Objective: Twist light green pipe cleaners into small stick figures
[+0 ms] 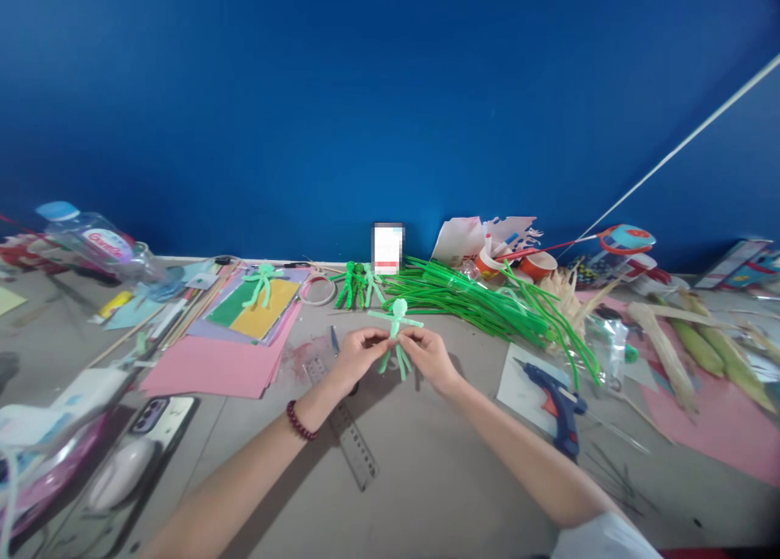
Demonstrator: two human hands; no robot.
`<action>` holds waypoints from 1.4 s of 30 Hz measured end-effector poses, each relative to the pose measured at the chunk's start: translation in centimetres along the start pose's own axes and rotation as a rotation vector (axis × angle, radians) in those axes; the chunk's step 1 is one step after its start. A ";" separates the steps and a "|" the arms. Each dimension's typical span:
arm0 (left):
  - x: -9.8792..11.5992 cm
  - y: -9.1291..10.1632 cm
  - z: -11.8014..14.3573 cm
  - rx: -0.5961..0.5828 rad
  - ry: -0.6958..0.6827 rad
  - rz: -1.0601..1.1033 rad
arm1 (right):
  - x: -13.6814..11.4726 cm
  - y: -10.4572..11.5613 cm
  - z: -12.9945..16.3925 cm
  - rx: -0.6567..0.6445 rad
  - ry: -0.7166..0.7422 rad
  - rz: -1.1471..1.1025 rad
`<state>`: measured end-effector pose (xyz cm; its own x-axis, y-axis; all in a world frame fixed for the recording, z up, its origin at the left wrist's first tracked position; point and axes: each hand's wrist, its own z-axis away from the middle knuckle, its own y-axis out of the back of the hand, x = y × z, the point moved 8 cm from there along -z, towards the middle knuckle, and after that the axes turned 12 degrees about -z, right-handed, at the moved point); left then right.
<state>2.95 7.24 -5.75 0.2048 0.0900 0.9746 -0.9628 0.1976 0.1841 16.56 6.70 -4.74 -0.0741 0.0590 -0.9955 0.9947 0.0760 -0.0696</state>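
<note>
Both my hands meet over the middle of the table and pinch a small light-green pipe-cleaner figure (397, 325) with a round head, spread arms and dangling legs. My left hand (355, 356) grips its left side at the waist, and my right hand (430, 356) grips its right side. A dark red bead bracelet (300, 422) circles my left wrist. Under my left forearm lies a clear ruler (348, 434). A small blue-handled tool (335, 340) rests just left of my left hand.
A pile of green pipe cleaners (487, 303) spreads right of centre, with a blue glue gun (557, 400) on white paper. Finished green figures (358, 284) stand behind; another lies on coloured paper sheets (244, 331). Corn cobs (710, 344), cups, a bottle (97, 242) and a phone (152, 421) crowd the sides.
</note>
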 end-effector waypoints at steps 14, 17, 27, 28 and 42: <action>0.0 0.5 -0.6 0.010 -0.104 -0.148 | -1.0 -0.1 0.2 -0.017 0.126 0.309; -0.1 0.3 -0.4 -0.003 -0.087 -0.139 | -1.7 -0.4 0.5 -0.044 0.211 0.364; 1.0 0.6 -0.3 -0.018 -0.210 -0.298 | -1.6 -0.5 0.4 -0.092 0.257 0.467; 1.1 0.5 -0.2 -0.006 -0.237 -0.348 | -1.6 -0.4 0.4 -0.074 0.261 0.475; 3.3 1.4 1.6 0.266 -0.461 -0.606 | -2.6 -0.1 1.2 0.070 0.184 0.295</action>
<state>1.99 6.30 -2.03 0.6677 -0.3815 0.6392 -0.7289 -0.1608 0.6655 16.70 5.39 -2.23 0.2116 0.2469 -0.9456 0.9772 -0.0388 0.2085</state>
